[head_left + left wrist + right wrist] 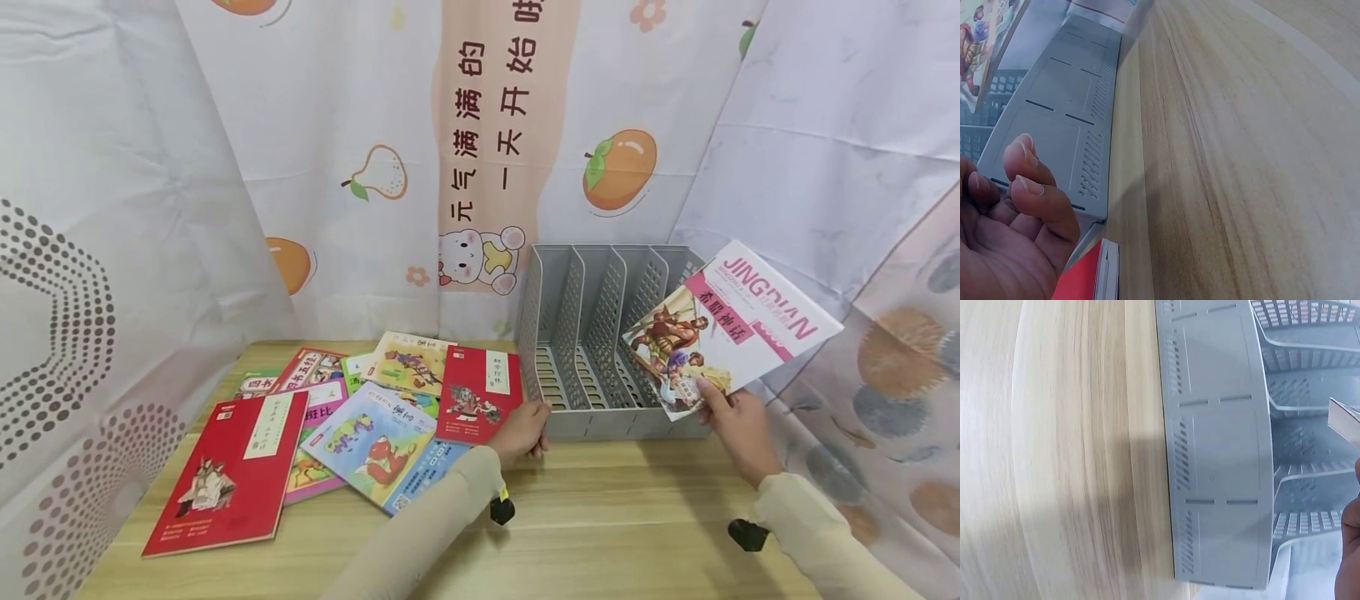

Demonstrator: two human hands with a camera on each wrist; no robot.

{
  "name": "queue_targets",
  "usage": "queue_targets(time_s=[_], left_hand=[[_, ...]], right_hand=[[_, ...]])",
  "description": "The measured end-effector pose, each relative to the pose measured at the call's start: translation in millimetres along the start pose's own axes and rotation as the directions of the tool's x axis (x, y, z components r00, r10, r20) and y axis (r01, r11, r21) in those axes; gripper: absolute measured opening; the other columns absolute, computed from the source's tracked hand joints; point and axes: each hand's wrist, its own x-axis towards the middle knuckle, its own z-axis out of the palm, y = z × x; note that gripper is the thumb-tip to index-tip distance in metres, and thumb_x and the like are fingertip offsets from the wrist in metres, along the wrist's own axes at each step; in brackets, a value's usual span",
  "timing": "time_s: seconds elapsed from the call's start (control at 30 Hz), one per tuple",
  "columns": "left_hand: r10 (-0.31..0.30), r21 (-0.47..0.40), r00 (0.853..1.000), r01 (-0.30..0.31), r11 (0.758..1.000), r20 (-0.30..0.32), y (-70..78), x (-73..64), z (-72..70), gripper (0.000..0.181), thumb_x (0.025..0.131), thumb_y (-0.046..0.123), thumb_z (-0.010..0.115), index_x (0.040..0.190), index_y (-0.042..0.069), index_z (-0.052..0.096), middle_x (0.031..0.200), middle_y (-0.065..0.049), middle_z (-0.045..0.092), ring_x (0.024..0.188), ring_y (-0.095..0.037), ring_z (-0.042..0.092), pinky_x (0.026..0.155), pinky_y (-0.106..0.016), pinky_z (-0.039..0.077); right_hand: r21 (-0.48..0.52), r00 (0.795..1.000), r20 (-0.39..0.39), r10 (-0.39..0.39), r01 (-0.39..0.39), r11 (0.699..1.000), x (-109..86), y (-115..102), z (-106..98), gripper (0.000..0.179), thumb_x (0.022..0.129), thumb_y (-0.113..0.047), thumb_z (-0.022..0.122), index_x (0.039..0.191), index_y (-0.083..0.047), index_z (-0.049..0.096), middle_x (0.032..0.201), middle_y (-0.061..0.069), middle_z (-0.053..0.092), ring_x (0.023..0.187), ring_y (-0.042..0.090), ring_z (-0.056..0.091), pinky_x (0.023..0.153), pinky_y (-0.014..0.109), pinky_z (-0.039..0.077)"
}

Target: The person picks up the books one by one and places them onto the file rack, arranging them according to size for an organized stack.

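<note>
My right hand pinches the lower edge of a paperback book with JINGDIAN on its white and pink cover. That book is held tilted over the right-hand compartments of a grey file organizer. In the right wrist view only a corner of the book and part of the hand show. My left hand is at the organizer's front left corner, beside a red book. Its fingers are loosely bent with nothing visible in them; whether they touch the organizer is unclear.
Several books lie overlapping on the left of the wooden table, among them another red book and a blue fox-covered book. A printed curtain hangs behind the table, and more cloth hangs at the right.
</note>
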Motion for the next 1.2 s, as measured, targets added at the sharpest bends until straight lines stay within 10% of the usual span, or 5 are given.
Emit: queue_targets(time_s=[0.73,1.2], left_hand=[[0.008,0.009,1.0,-0.008,1.0,-0.003,0.5,-0.9,1.4,0.055,0.112,0.044,0.04,0.101,-0.006,0.061,0.062,-0.007,0.059,0.044,-0.014,0.05,0.046,-0.028,0.046],[0.022,0.019,1.0,-0.022,1.0,0.0,-3.1,0.4,0.4,0.05,0.112,0.043,0.038,0.108,0.001,0.064,0.06,-0.004,0.057,0.044,-0.016,0.05,0.045,-0.029,0.044]], right_hand=[[-0.299,0.996,-0.054,0.065,-0.078,0.951,19.0,25.4,-47.5,0.067,0.105,-0.056,0.048,0.079,0.001,0.069,0.068,0.009,0.067,0.056,0.016,0.05,0.049,0.032,0.038],[-0.418,0.995,0.071,0.071,-0.035,0.908,36.3,29.3,-53.9,0.069,0.107,-0.057,0.042,0.066,-0.007,0.066,0.058,0.005,0.064,0.055,0.022,0.058,0.056,0.033,0.041]])
